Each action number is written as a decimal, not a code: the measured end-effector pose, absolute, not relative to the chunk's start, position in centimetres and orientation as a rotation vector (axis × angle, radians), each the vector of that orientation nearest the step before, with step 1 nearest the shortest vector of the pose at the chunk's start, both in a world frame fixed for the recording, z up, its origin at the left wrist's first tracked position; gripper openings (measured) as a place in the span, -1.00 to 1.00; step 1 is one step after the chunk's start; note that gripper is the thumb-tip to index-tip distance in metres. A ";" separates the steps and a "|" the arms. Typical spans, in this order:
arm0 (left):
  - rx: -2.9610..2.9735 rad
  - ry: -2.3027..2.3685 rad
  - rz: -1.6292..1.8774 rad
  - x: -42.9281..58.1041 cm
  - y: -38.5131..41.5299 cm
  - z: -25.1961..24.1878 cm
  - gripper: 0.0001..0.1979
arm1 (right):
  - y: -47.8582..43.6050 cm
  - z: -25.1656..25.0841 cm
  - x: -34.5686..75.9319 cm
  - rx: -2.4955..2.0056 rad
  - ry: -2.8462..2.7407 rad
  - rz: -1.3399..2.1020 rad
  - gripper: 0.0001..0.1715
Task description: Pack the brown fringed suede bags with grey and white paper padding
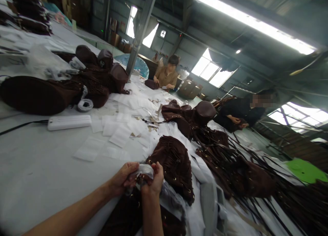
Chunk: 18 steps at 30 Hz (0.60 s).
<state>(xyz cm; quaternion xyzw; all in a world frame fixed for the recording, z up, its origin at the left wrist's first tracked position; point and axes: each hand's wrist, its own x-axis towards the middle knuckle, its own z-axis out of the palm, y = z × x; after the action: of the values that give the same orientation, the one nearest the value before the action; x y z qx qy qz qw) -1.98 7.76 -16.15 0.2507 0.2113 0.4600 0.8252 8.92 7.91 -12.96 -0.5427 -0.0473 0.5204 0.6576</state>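
Observation:
My left hand [127,177] and my right hand [155,179] are close together over the near table edge. Between them is a crumpled strip of transparent plastic film [146,170], pinched by the fingers of both. Small gold-coloured bits show under the film, but I cannot make out what they belong to. Just beyond my right hand lies a dark brown fringed bag [173,155] with gold eyelets. More dark brown material [125,212] is beneath my forearms, partly hidden by them.
White sheets [120,135] are scattered over the table [51,167]. A white oblong device [69,122] with a black cord lies left, near brown bags [89,82] and a plastic roll [85,105]. Bags with long straps [238,174] cover the right. Two co-workers [166,75] handle brown pieces opposite.

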 end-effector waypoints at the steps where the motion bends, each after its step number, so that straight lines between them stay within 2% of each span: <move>1: 0.492 0.449 0.988 -2.0 7.8 -16.1 -0.57 | 8.0 -12.8 8.7 -1.223 -0.067 1.188 -0.72; 7: 0.320 0.434 1.012 -2.0 7.9 -15.7 -0.59 | 7.9 -13.2 8.3 -1.199 0.028 1.222 -0.79; 18: 0.393 0.433 1.018 -1.3 7.9 -16.0 -0.69 | 7.8 -13.4 9.2 -1.224 0.092 1.202 -0.76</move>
<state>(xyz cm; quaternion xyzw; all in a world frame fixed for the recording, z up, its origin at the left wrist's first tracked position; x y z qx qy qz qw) -1.29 7.91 -16.04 0.1856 0.2041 0.4804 0.8326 9.15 7.80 -13.36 -0.5396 0.0404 0.5296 0.6532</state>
